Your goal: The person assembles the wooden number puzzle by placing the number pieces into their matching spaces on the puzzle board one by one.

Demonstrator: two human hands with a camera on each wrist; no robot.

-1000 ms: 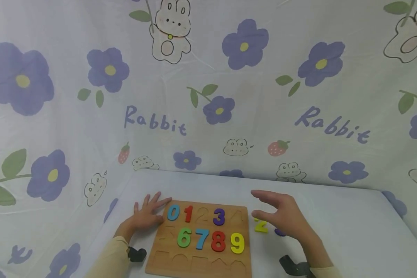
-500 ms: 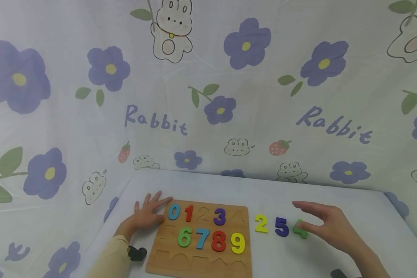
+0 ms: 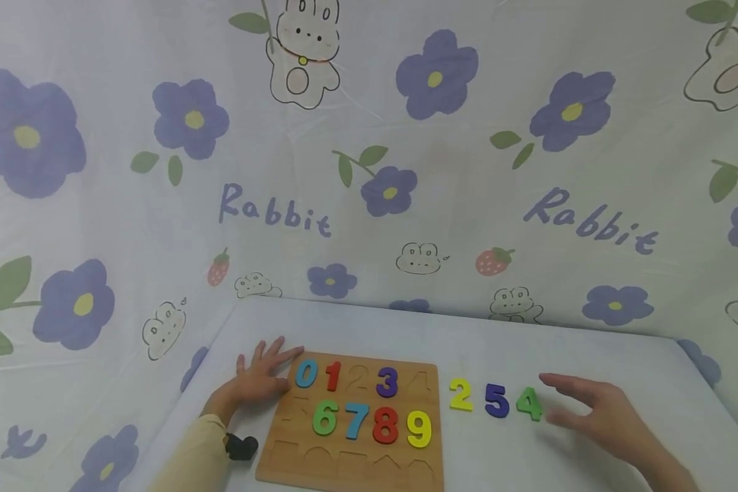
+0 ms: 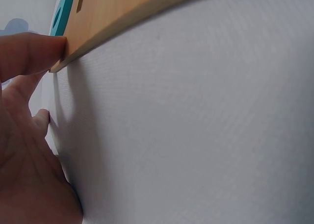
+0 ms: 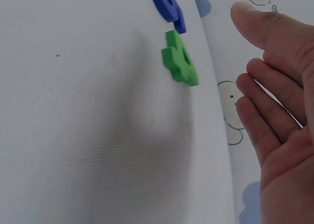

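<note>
A wooden number puzzle board (image 3: pixel 350 465) lies on the white table. Its recesses hold a blue 0 (image 3: pixel 306 374), red 1, purple 3, green 6, blue 7, red 8 and yellow 9 (image 3: pixel 419 429). My left hand (image 3: pixel 260 379) rests at the board's left side, fingers spread; in the left wrist view its thumb (image 4: pixel 34 52) touches the board's edge. To the right of the board lie a yellow 2 (image 3: pixel 461 395), a purple 5 (image 3: pixel 497 401) and a green 4 (image 3: pixel 529 404) in a row. My right hand (image 3: pixel 603 413) hovers just right of the green 4, thumb and fingers apart, holding nothing.
Bare white tabletop (image 3: pixel 670 383) extends right of my right hand. Behind the table hangs a white cloth (image 3: pixel 455 157) printed with flowers and rabbits. A black strap piece (image 3: pixel 241 447) sits at my left wrist. The board's bottom row shows bare shape recesses.
My right hand has moved right, from above the loose numbers to beside the green 4, leaving the 2, 5 and 4 uncovered. My left hand has stayed at the board.
</note>
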